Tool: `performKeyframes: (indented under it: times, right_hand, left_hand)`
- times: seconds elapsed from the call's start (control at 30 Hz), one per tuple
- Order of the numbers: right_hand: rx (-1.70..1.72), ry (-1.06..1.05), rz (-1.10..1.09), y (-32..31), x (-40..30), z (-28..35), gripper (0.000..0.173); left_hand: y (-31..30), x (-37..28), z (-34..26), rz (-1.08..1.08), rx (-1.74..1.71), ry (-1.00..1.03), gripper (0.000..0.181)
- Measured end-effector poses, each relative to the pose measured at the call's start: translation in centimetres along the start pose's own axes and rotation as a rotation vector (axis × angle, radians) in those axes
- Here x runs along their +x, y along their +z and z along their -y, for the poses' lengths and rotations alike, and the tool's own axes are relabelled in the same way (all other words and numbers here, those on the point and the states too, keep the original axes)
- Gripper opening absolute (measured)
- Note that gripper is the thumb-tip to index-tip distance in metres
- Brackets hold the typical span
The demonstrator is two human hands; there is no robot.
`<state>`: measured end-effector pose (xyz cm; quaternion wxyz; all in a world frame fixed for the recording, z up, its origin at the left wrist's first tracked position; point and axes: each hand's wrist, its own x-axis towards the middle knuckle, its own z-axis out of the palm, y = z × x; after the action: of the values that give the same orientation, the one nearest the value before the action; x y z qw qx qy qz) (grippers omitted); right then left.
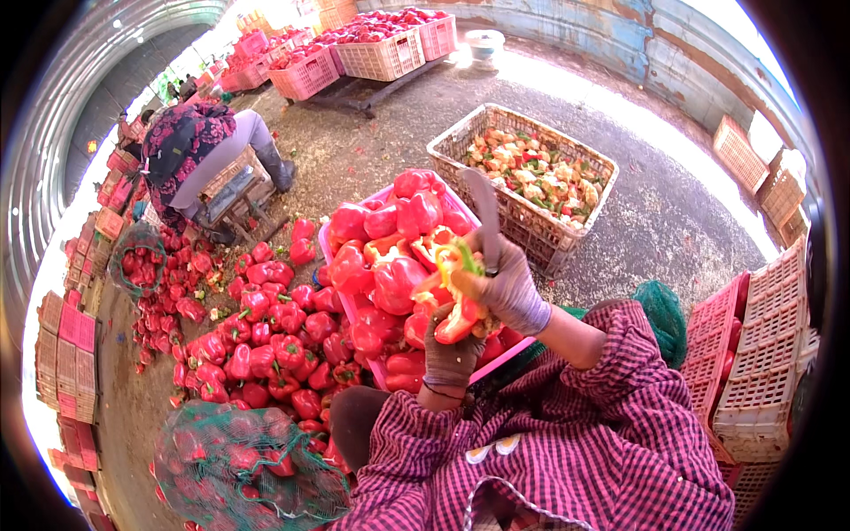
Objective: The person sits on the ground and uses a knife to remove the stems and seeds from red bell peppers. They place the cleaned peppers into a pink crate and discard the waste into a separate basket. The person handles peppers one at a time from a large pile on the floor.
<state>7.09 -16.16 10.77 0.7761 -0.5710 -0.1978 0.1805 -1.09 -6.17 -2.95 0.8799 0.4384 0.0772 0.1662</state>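
Observation:
My gloved left hand [451, 355] grips a cut red bell pepper [457, 326] from below, over a pink plastic crate [499, 360] full of red peppers. My gloved right hand [508, 285] is closed around a knife [487, 216], its blade pointing up and away from me. The right hand's fingers also touch a yellow-green pepper core [458, 262] above the cut pepper; whether the core is still joined to it, I cannot tell. Beyond the pink crate, a dirty beige crate [524, 123] holds pepper cores and scraps.
Loose red peppers [272, 332] are heaped on the floor at left, beside a green mesh bag [246, 458] of peppers. A person [192, 149] sits bent over at upper left. Stacked crates [764, 352] stand close at right; more pepper-filled crates [382, 58] rest at the back.

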Motion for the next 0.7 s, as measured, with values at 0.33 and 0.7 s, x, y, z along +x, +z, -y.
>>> performKeyframes:
  times: [0.33, 0.7]
  right_hand:
    - [-0.331, -0.287, -0.714, -12.7, 5.7, 5.4, 0.053]
    - [-0.193, 0.105, 0.111, -7.1, 0.9, -0.4, 0.02]
  left_hand:
    - [-0.9, 2.1, -4.5, -0.082, -0.273, -0.028, 0.059]
    - [-1.6, 4.6, -7.0, 0.089, -0.126, 0.249, 0.047]
